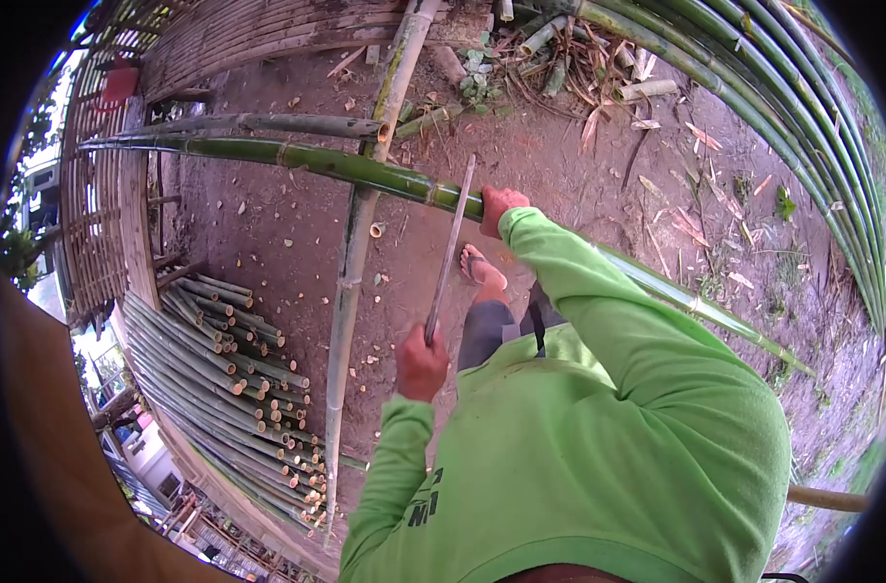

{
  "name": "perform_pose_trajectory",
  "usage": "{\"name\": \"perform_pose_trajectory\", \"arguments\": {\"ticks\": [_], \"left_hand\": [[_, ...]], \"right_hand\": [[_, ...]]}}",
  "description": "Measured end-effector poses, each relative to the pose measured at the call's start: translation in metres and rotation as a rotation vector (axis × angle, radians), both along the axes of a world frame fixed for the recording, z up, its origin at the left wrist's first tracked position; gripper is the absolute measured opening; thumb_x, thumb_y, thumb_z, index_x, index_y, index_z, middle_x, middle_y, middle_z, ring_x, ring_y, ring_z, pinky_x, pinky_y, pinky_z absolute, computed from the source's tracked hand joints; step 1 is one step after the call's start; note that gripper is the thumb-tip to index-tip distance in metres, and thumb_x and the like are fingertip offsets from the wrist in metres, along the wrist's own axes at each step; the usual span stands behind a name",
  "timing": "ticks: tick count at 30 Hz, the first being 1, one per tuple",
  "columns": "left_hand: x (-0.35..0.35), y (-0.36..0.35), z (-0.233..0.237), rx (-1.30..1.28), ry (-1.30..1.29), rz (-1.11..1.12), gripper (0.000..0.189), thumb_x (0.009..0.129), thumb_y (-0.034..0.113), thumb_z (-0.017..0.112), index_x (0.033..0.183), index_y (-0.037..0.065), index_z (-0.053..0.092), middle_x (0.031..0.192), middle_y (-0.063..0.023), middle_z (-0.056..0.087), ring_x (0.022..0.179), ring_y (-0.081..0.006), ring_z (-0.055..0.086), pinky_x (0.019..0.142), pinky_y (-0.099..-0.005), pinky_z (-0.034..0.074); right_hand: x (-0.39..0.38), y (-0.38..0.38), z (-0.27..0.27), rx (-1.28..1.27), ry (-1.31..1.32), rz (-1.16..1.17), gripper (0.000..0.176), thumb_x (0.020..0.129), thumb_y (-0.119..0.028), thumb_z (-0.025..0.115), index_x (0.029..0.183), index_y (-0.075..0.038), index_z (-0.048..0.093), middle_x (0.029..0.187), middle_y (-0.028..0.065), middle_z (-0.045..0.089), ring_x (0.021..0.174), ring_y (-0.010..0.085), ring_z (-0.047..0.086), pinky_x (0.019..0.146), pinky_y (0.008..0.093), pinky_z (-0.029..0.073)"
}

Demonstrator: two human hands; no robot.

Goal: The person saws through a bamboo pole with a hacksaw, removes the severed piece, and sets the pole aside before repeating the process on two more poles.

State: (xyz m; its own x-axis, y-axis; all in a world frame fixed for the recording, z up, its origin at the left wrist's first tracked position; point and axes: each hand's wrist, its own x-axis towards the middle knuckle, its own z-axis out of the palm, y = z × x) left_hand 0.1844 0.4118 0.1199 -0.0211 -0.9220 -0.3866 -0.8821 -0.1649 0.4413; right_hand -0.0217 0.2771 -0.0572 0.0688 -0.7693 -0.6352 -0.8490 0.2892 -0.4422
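Observation:
My left hand (423, 362) is closed round the handle of a long narrow-bladed tool (452, 238). I see its blade nearly edge-on and cannot tell whether it is a saw or a machete. The blade crosses over a green bamboo pole (365, 171) just left of my right hand (502, 210). My right hand grips this pole, which runs from the upper left, under my right forearm, to the lower right. A dry bamboo rail (345, 267) runs beneath the pole, left of the blade.
Cut bamboo lengths (220, 360) are stacked at the lower left, ends towards me. Long green bamboo poles (754, 73) curve along the right. Bamboo scraps (598, 78) litter the dirt ground (258, 214). My sandalled foot (480, 267) is below the pole. A slatted fence (98, 204) borders the left.

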Motion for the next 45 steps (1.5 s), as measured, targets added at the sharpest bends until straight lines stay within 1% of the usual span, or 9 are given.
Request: {"name": "perform_pose_trajectory", "arguments": {"ticks": [5, 15, 18, 30, 33, 36, 39, 41, 45], "left_hand": [[0.011, 0.023, 0.033, -0.019, 0.016, 0.014, 0.02, 0.086, 0.015, 0.058, 0.073, 0.001, 0.049, 0.057, -0.0203, 0.05, 0.054, -0.0414, 0.054, 0.049, -0.0465, 0.039], [0.017, 0.014, 0.04, 0.039, -0.009, -0.011, 0.022, 0.086, 0.017, 0.058, 0.074, 0.001, 0.051, 0.056, -0.0198, 0.051, 0.054, -0.0419, 0.053, 0.048, -0.0463, 0.039], [0.013, 0.016, 0.039, -0.003, 0.0, 0.0, 0.024, 0.09, 0.018, 0.054, 0.074, 0.0, 0.052, 0.054, -0.0172, 0.048, 0.046, -0.0312, 0.047, 0.047, -0.0409, 0.035], [0.01, 0.007, 0.052, -0.014, -0.084, -0.067, 0.024, 0.089, 0.016, 0.055, 0.071, 0.001, 0.05, 0.052, -0.0193, 0.047, 0.045, -0.0356, 0.049, 0.045, -0.0424, 0.035], [-0.009, -0.017, 0.024, -0.001, 0.0, -0.094, 0.022, 0.088, 0.015, 0.055, 0.072, 0.001, 0.051, 0.054, -0.0205, 0.049, 0.05, -0.0386, 0.052, 0.046, -0.0436, 0.037], [-0.058, -0.101, -0.071, -0.071, -0.005, -0.129, 0.029, 0.089, 0.024, 0.053, 0.072, 0.001, 0.056, 0.065, -0.0244, 0.057, 0.064, -0.0443, 0.058, 0.054, -0.0496, 0.043], [-0.077, -0.121, -0.083, -0.057, -0.011, -0.113, 0.029, 0.089, 0.025, 0.054, 0.073, 0.001, 0.056, 0.064, -0.0243, 0.057, 0.065, -0.0453, 0.057, 0.055, -0.0505, 0.043], [-0.058, -0.094, -0.077, -0.057, -0.03, -0.124, 0.028, 0.089, 0.024, 0.054, 0.073, 0.001, 0.055, 0.062, -0.0238, 0.056, 0.063, -0.045, 0.057, 0.053, -0.0502, 0.042], [-0.014, -0.014, 0.035, 0.124, -0.055, 0.018, 0.02, 0.085, 0.017, 0.058, 0.072, 0.002, 0.052, 0.056, -0.0214, 0.052, 0.055, -0.0419, 0.056, 0.05, -0.049, 0.041]], "right_hand": [[0.0, -0.007, -0.005, 0.026, -0.005, 0.022, 0.038, 0.069, -0.017, 0.062, 0.105, -0.005, 0.058, 0.094, 0.019, 0.066, 0.093, 0.0337, 0.064, 0.081, 0.0421, 0.052], [-0.008, -0.007, -0.002, 0.031, -0.058, 0.011, 0.033, 0.067, -0.016, 0.065, 0.098, -0.004, 0.062, 0.093, 0.0194, 0.067, 0.091, 0.0334, 0.065, 0.079, 0.0414, 0.052], [-0.009, -0.007, -0.01, 0.01, -0.077, 0.014, 0.034, 0.066, -0.017, 0.066, 0.097, -0.004, 0.064, 0.092, 0.0192, 0.067, 0.092, 0.0326, 0.065, 0.079, 0.0409, 0.053], [-0.013, -0.01, -0.008, 0.054, -0.113, 0.038, 0.034, 0.068, -0.016, 0.064, 0.099, -0.004, 0.064, 0.097, 0.0203, 0.066, 0.092, 0.0331, 0.065, 0.08, 0.0409, 0.053], [-0.009, -0.007, -0.012, 0.033, -0.093, -0.002, 0.033, 0.068, -0.016, 0.065, 0.098, -0.004, 0.064, 0.096, 0.0195, 0.067, 0.092, 0.0326, 0.065, 0.08, 0.0406, 0.052], [-0.009, -0.005, -0.007, -0.013, -0.071, -0.027, 0.031, 0.069, -0.017, 0.065, 0.098, -0.006, 0.065, 0.093, 0.0182, 0.067, 0.091, 0.0327, 0.066, 0.079, 0.0411, 0.053], [-0.01, -0.009, -0.012, -0.002, -0.076, 0.003, 0.028, 0.069, -0.018, 0.066, 0.096, -0.009, 0.067, 0.089, 0.0169, 0.068, 0.089, 0.0325, 0.066, 0.078, 0.0414, 0.053], [0.0, -0.003, -0.015, 0.004, -0.077, -0.034, 0.027, 0.068, -0.018, 0.066, 0.094, -0.01, 0.068, 0.088, 0.0167, 0.068, 0.088, 0.0323, 0.067, 0.077, 0.0413, 0.053], [-0.008, -0.008, -0.017, 0.003, -0.081, 0.011, 0.029, 0.064, -0.019, 0.067, 0.092, -0.011, 0.068, 0.09, 0.0169, 0.068, 0.089, 0.0319, 0.066, 0.077, 0.0407, 0.053]]}}
